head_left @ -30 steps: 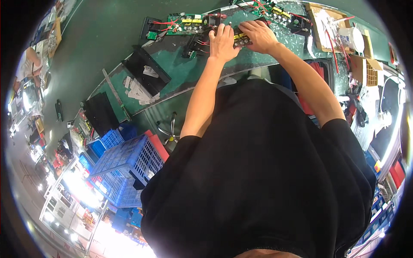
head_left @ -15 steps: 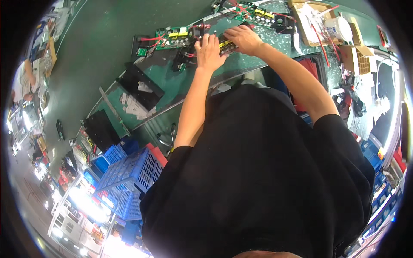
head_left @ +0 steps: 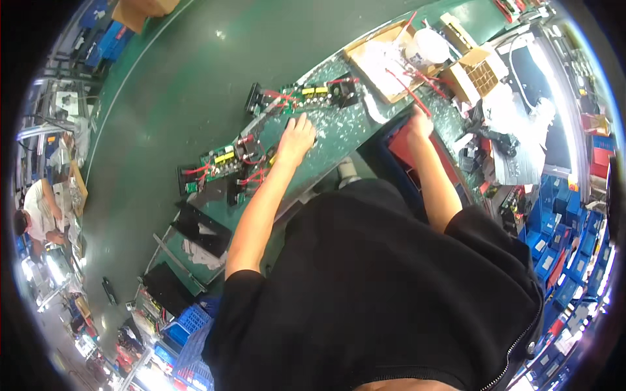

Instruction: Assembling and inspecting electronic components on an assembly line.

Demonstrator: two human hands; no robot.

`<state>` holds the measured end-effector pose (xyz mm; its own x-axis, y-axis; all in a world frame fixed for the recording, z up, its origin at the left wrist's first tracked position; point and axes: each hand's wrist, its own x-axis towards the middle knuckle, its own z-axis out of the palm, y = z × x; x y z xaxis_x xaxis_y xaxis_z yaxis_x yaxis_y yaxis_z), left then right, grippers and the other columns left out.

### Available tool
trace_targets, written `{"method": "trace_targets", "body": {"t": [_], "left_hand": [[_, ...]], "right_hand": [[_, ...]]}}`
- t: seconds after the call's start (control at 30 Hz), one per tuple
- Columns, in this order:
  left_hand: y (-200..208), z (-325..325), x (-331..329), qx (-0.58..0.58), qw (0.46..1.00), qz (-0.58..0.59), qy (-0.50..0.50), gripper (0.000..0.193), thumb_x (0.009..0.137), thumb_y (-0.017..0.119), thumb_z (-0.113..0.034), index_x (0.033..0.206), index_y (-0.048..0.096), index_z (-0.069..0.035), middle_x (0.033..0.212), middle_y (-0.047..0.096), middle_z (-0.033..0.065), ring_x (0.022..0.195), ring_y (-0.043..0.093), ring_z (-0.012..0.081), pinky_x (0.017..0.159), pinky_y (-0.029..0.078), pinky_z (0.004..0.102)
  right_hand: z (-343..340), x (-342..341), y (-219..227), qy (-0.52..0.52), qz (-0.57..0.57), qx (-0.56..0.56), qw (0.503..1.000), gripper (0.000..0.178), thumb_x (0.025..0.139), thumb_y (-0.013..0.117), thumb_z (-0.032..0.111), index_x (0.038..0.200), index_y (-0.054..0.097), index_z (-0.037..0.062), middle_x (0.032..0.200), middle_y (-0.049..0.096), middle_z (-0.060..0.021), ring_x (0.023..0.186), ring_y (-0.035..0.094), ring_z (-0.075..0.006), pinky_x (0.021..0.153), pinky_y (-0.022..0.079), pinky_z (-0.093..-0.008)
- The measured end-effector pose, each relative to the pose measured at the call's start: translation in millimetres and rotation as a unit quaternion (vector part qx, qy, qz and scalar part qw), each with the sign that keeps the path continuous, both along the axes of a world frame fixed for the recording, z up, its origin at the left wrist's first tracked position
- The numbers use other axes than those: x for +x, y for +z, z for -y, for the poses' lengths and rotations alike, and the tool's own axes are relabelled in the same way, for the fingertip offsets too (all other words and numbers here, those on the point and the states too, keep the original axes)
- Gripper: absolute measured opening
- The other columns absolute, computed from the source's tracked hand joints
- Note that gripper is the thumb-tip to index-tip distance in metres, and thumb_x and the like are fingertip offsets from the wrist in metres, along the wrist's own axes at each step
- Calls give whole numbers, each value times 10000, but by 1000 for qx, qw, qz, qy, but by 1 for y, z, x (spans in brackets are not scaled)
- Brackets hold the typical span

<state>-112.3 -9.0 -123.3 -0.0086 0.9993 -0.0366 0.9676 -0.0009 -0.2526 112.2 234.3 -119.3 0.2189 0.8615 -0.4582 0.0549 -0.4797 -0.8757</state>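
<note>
Nearest the wearer, a dark bin (head_left: 377, 147) with a red lining or contents (head_left: 401, 146) is sitting at the near edge of the tabletop (head_left: 339, 132), the right forearm crossing above it. The right hand (head_left: 418, 122) is reaching past that bin, its fingertips ending close to a red tube (head_left: 417, 100); whether it is pinching the tube I cannot tell, since the fingers are blurring into what lies behind them. The left hand (head_left: 297, 139) is resting palm down over the middle of the tabletop, fingers loosely bent above something dark; whether it is gripping I cannot tell either. The nearest circuit-board assembly (head_left: 270, 158) is lying beneath and to the left of the left wrist, its long axis slanting roughly along the near edge; the left hand is clearly the nearer one, the right being well apart. That hand and forearm are hiding much of the board, leaving red leads (head_left: 255, 176) and a black end plate (head_left: 237, 191) showing. Beyond, a second board assembly (head_left: 225, 158) and a third board assembly (head_left: 316, 96) are lying by the far edge, and a cardboard tray (head_left: 370, 81) is occupying the far right part, its white contents washing out in glare.
</note>
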Motion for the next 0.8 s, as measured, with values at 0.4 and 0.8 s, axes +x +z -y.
{"method": "trace_targets", "body": {"t": [0.4,0.8], "left_hand": [[-3,-19,-26,-199,978,58,-37,318,551,785,-130,830,662,-39,924,625,122,929,614,309,788,533,398],[75,7,-94,-65,914,198,347,334,705,623,-270,877,648,15,960,641,243,912,624,401,804,513,483]], "right_hand": [[-60,55,-66,-2,-307,24,951,208,878,639,85,1075,622,23,790,617,-31,692,604,-148,574,477,-257],[-115,-8,12,345,295,456,765,270,926,528,205,870,666,-21,788,643,-226,709,623,-368,640,481,-416]]}}
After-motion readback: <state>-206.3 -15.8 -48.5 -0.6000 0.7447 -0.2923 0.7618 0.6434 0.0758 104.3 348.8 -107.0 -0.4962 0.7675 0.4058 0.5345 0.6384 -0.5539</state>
